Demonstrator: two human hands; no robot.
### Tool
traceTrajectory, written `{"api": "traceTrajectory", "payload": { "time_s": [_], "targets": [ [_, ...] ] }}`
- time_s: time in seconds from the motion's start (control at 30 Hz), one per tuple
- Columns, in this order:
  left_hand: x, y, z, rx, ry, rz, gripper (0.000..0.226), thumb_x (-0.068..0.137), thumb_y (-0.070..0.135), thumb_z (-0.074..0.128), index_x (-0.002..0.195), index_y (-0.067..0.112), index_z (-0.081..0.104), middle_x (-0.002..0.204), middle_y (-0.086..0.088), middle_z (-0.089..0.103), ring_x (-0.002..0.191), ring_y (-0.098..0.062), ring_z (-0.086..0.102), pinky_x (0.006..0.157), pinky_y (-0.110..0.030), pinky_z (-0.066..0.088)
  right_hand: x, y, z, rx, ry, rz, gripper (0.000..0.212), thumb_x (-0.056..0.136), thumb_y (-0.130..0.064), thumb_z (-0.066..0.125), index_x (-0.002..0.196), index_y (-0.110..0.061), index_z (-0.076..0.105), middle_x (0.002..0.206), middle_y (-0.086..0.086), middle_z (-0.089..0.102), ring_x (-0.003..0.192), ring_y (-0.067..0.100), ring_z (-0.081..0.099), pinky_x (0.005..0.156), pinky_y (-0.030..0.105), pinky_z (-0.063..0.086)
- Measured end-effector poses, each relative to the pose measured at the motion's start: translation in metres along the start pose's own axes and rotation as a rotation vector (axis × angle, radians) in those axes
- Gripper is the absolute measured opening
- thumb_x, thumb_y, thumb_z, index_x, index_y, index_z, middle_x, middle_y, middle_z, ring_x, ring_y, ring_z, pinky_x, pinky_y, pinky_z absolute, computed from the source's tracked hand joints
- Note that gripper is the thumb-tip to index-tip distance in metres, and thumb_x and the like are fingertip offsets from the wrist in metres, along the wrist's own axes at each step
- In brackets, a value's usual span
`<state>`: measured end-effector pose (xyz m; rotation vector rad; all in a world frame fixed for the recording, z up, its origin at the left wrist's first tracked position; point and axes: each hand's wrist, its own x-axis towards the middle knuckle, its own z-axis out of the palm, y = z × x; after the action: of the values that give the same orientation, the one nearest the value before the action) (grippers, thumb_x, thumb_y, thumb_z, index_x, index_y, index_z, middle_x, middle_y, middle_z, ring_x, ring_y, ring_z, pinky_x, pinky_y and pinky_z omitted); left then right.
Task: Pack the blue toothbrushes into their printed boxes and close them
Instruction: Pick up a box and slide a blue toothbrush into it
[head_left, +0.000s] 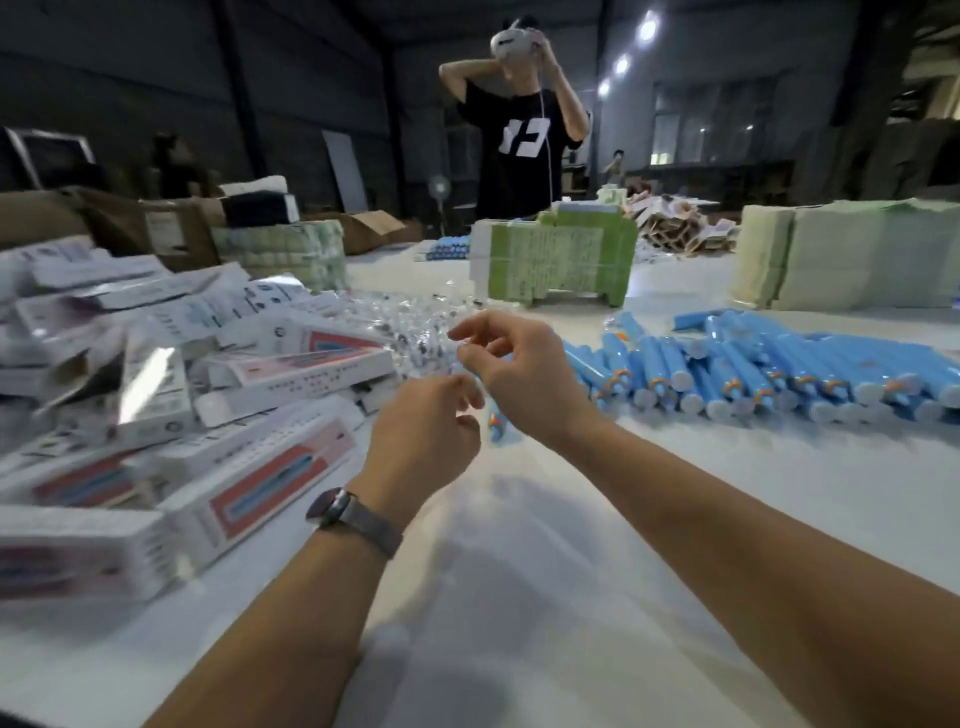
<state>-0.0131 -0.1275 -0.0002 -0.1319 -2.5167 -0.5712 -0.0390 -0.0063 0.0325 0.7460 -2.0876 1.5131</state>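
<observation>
At the left of the white bench (519, 597) lies a loose heap of boxes (208, 395), long, flat and white, each printed with a red-framed panel showing a blue brush; they lie criss-cross, most with their long axes running from near left to far right, and some end flaps stand open. Just beyond the heap, at mid-bench, sits a pile of clear wrappers (415, 322), crinkled and shiny. In front of it the two hands meet over the bench. The left hand (421, 441), a watch (337, 512) on its wrist, has its fingers curled round the lower part of a toothbrush (497, 423), a blue handle with an orange-and-white mark near its base; little of it shows between the hands, and it stands roughly upright, base toward the bench, leaning slightly. The right hand (514, 364) is just above, thumb and forefinger pinched close together over the top of the brush, on something clear; whether they hold the brush itself or only a wrapper I cannot tell. To the right, toothbrushes (753, 374) lie on the bench in a long row, side by side and touching, pale blue with white round ends toward the near edge, long axes running away from the viewer. Behind them stand green bundles (561, 260) and pale stacks (841, 254); a person (519, 140) stands at the far edge.
</observation>
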Motion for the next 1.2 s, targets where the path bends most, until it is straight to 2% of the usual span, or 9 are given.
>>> {"api": "traceTrajectory", "payload": {
  "time_s": [0.17,0.33,0.5,0.63,0.8,0.9,1.03,1.13,1.2],
  "targets": [
    [0.007,-0.034,-0.036,0.392,-0.337,-0.403,0.04,0.087,0.014,0.046,0.12,0.036,0.046,0.131,-0.003,0.04,0.127,-0.037,0.031,0.097,-0.063,0.032,0.002,0.0,0.001,0.082,-0.028,0.0,0.015,0.074,-0.024,0.058,0.077,-0.035,0.067,0.061,-0.005,0.06,0.054,0.004,0.047,0.057,0.022,0.042],
    [0.003,-0.05,-0.043,0.522,-0.396,-0.388,0.038,0.095,0.018,0.047,0.128,0.037,0.045,0.133,-0.002,0.046,0.121,-0.033,0.043,0.1,-0.053,0.039,-0.004,0.003,0.001,0.084,-0.101,0.013,0.026,0.082,-0.01,0.06,0.08,-0.036,0.066,0.059,-0.023,0.055,0.053,0.0,0.044,0.056,0.016,0.04],
    [0.001,-0.044,-0.04,0.464,-0.465,-0.318,0.063,0.084,0.011,0.055,0.139,0.037,0.038,0.13,0.002,0.057,0.117,-0.026,0.054,0.096,-0.046,0.048,-0.007,0.007,-0.004,0.043,-0.122,0.028,0.026,0.084,-0.008,0.061,0.086,-0.033,0.066,0.06,-0.025,0.055,0.053,0.001,0.045,0.057,0.015,0.041],
    [0.007,-0.03,-0.041,0.249,-0.179,-0.254,0.062,0.081,0.023,0.066,0.135,0.034,0.039,0.106,0.003,0.06,0.094,-0.022,0.057,0.074,-0.038,0.047,-0.006,0.009,-0.013,0.052,-0.083,0.043,0.028,0.085,-0.007,0.061,0.087,-0.035,0.066,0.062,-0.02,0.055,0.053,0.0,0.045,0.057,0.012,0.04],
    [0.012,0.004,-0.037,-0.38,0.318,0.042,0.091,0.072,0.018,0.085,0.146,0.029,0.033,0.121,0.009,0.049,0.098,-0.016,0.06,0.075,-0.028,0.056,0.001,0.008,-0.025,0.202,-0.024,0.117,0.028,0.087,-0.023,0.065,0.114,-0.027,0.062,0.086,-0.007,0.06,0.066,-0.002,0.054,0.064,0.02,0.043],
    [0.004,0.022,-0.022,-0.61,0.325,0.053,0.1,0.07,0.017,0.088,0.149,0.032,0.029,0.127,0.008,0.051,0.094,-0.01,0.064,0.068,-0.022,0.058,0.002,0.004,-0.03,0.348,-0.177,0.139,0.043,0.082,-0.041,0.061,0.124,-0.036,0.056,0.11,0.0,0.064,0.092,0.011,0.064,0.072,0.022,0.047],
    [0.0,0.03,-0.004,-0.742,0.31,-0.007,0.11,0.066,0.014,0.091,0.152,0.031,0.025,0.126,0.009,0.056,0.094,0.001,0.062,0.074,-0.018,0.054,-0.001,-0.002,-0.037,0.448,-0.308,0.098,0.027,0.085,-0.035,0.061,0.109,-0.046,0.064,0.116,0.0,0.066,0.095,0.013,0.068,0.074,0.021,0.052],
    [0.0,0.03,0.001,-0.811,0.29,-0.005,0.113,0.062,0.021,0.094,0.151,0.03,0.027,0.123,0.008,0.057,0.098,0.0,0.062,0.073,-0.012,0.051,-0.003,-0.003,-0.046,0.439,-0.398,0.101,0.039,0.087,-0.036,0.061,0.126,-0.039,0.057,0.121,0.005,0.065,0.104,0.017,0.068,0.082,0.026,0.055],
    [0.0,0.031,0.004,-0.831,0.265,0.018,0.096,0.059,0.027,0.092,0.141,0.028,0.041,0.118,0.004,0.061,0.102,-0.008,0.063,0.076,-0.02,0.054,-0.004,-0.003,-0.051,0.432,-0.412,0.074,0.044,0.09,-0.032,0.061,0.133,-0.026,0.057,0.118,0.007,0.067,0.104,0.023,0.068,0.084,0.032,0.057]
  ]
}}
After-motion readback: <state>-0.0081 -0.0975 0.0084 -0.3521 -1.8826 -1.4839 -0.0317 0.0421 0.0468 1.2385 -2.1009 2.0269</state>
